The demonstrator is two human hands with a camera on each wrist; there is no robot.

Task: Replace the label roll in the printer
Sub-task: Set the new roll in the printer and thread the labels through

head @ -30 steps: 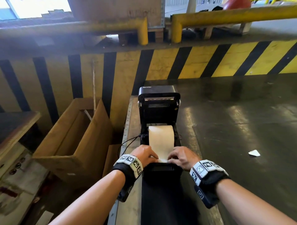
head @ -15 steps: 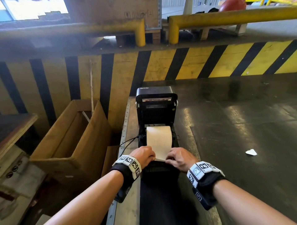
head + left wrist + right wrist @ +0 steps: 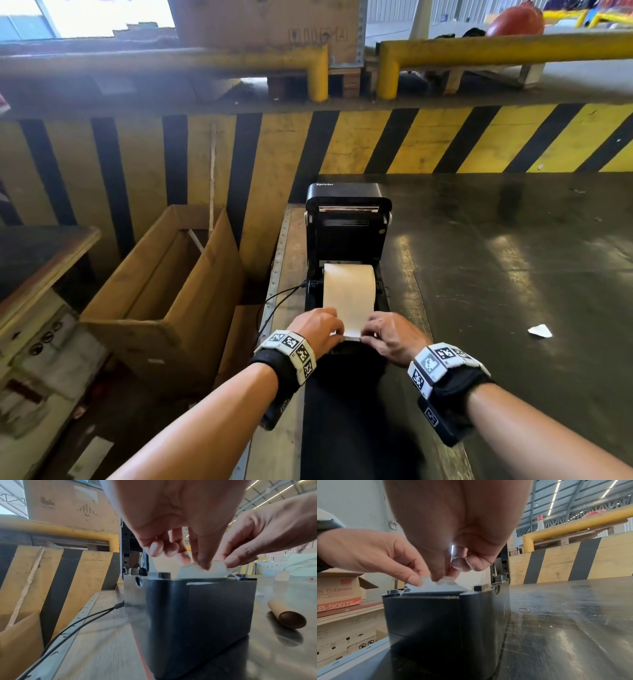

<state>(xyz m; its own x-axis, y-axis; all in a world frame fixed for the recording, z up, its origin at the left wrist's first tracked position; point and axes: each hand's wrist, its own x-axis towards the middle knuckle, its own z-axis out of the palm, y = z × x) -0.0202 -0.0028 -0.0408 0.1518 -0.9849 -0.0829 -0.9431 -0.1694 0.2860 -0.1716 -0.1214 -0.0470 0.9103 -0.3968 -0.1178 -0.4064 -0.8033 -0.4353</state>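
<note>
A black label printer [image 3: 347, 236] stands on the dark table [image 3: 513, 274] with its lid swung up. A cream label roll [image 3: 348, 291] lies in its bay, with the paper drawn towards me. My left hand [image 3: 337, 334] and right hand [image 3: 368, 335] each pinch the paper's free end [image 3: 352, 330] over the printer's front edge. The left wrist view shows my left hand [image 3: 195, 563] on the crumpled paper end [image 3: 214, 570] above the printer body [image 3: 188, 608]. In the right wrist view my right hand [image 3: 443, 578] pinches the same paper end [image 3: 440, 586].
An empty brown cardboard core [image 3: 288, 614] lies on the table right of the printer. A rubber band [image 3: 523, 610] and a white paper scrap [image 3: 539, 330] lie further right. An open cardboard box [image 3: 164, 291] stands at the left, beside a black cable [image 3: 277, 298]. A striped wall [image 3: 445, 140] rises behind.
Both hands stay on the paper's end at the printer's front, with only small finger shifts. The head view has shifted slightly.
</note>
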